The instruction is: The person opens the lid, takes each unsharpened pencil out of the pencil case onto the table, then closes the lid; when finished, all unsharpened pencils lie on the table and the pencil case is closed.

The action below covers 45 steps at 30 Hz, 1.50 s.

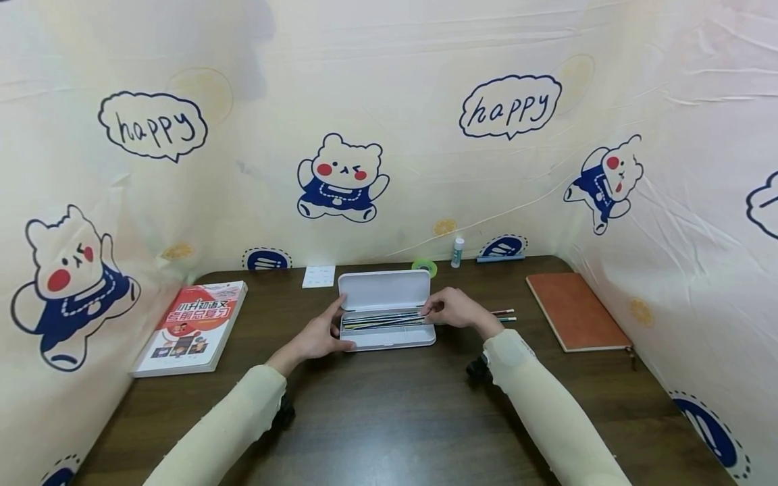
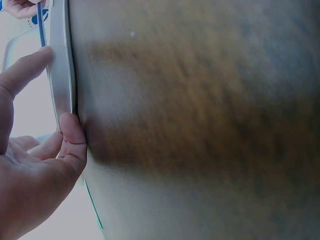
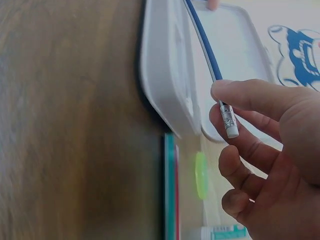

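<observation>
A white pencil case (image 1: 384, 290) lies with its lid raised in the middle of the table, several pencils (image 1: 377, 320) lengthwise inside. My left hand (image 1: 317, 336) grips the case's left end, with thumb and fingers spread around its edges. At the other end, my right hand (image 1: 456, 307) pinches a dark blue pencil (image 3: 209, 47) between thumb and fingers, near its white eraser. The pencil's far part reaches over the case in the right wrist view. Two more pencils (image 1: 506, 318) lie on the table, partly hidden behind the right hand.
Behind the case are a white paper (image 1: 319, 277), a green tape roll (image 1: 425, 267), a glue stick (image 1: 458, 252) and a blue stick-like item (image 1: 500, 258). A thick book (image 1: 191, 327) lies left, a brown notebook (image 1: 577, 312) right. A patterned cloth (image 1: 419, 169) encloses the table.
</observation>
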### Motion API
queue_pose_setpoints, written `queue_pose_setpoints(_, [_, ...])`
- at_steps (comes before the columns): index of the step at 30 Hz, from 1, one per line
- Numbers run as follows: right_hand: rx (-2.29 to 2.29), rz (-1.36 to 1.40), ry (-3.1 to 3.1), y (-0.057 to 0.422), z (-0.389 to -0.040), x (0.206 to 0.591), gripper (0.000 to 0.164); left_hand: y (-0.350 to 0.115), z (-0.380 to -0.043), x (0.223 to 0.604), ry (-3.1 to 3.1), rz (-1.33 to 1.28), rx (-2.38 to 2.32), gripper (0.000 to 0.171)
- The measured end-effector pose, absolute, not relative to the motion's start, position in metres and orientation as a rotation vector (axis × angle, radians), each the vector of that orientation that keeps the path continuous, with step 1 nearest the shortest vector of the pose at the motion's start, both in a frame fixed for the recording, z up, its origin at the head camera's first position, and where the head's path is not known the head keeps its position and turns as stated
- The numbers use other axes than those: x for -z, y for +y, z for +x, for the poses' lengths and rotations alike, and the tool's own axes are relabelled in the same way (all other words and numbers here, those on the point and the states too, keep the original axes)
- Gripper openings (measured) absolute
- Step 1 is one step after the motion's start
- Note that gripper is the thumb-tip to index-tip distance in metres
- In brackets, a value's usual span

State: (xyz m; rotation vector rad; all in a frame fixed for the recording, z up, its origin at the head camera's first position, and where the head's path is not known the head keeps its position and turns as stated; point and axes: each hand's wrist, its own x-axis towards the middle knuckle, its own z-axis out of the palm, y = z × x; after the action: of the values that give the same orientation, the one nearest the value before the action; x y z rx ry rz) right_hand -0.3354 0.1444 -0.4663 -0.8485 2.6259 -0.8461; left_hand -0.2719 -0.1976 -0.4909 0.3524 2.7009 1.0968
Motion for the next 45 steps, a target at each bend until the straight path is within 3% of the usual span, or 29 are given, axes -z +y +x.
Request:
queue_pose_setpoints(18, [0.962, -0.739, 2.703, 0.236, -0.332, 0.453, 0.01, -0.197, -0.273, 0.491, 2.694, 0.348, -1.088, 0.113])
queue_pose_setpoints(29, [0.928, -0.552, 2.73, 0.288, -0.327, 0.465, 0.011, -0.198, -0.273, 0.492, 2.702, 0.352, -1.084, 0.113])
queue_pose_setpoints(45, [0.844, -0.538, 2.764, 0.311, -0.325, 0.486, 0.006, -0.197, -0.273, 0.491, 2.702, 0.334, -1.068, 0.113])
